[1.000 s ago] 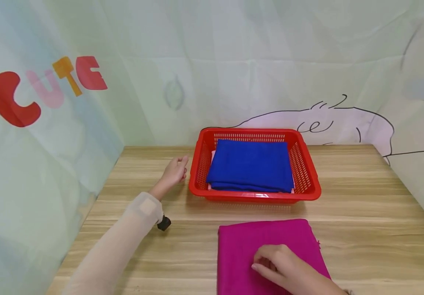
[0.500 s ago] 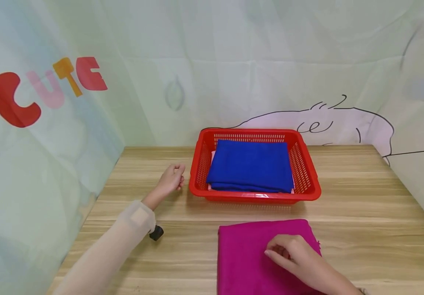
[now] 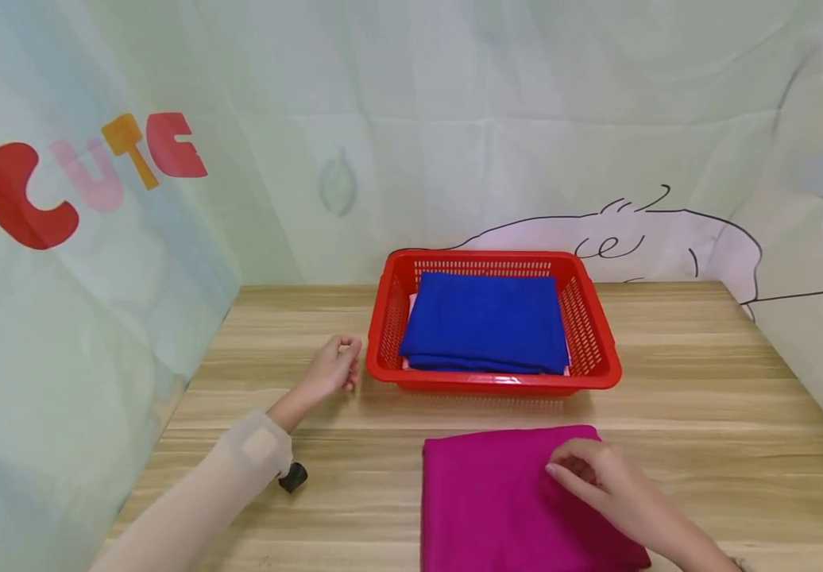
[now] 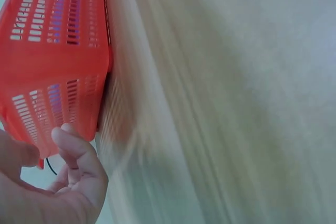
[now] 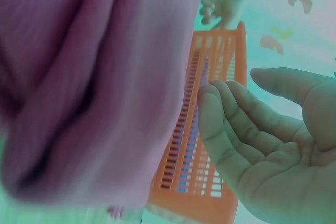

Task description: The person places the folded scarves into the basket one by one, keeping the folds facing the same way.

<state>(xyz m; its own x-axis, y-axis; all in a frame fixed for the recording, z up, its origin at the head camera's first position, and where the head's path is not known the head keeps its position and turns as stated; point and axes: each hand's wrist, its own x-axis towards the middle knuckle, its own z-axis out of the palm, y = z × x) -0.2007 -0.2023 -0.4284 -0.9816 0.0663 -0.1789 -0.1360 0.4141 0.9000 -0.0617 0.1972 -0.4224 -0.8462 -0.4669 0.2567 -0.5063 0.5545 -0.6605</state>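
My left hand (image 3: 331,369) hovers by the left side of a red plastic basket (image 3: 497,381), its fingers loosely bent and nothing in them. In the left wrist view the basket's slotted wall (image 4: 52,66) rises beyond that hand (image 4: 68,182). Above the right part of a folded magenta cloth (image 3: 483,500) is my right hand (image 3: 604,481), also loosely curled. The right wrist view shows its palm and bent fingers (image 5: 212,111) holding nothing, with the cloth's thick folded edge (image 5: 131,103) beside them. A folded blue cloth (image 3: 486,322) lies inside the basket.
Under the blue cloth a pale pink edge (image 3: 411,306) peeks out. The wood-grain table (image 3: 712,397) meets a printed fabric backdrop (image 3: 297,143) at the back and sides. A black wrist device (image 3: 293,477) hangs under the left sleeve.
My right hand has slid rightward and slightly away over the magenta cloth, uncovering its near right corner. My left hand has drawn back a little toward me along the basket's side. Basket and cloths stay put.
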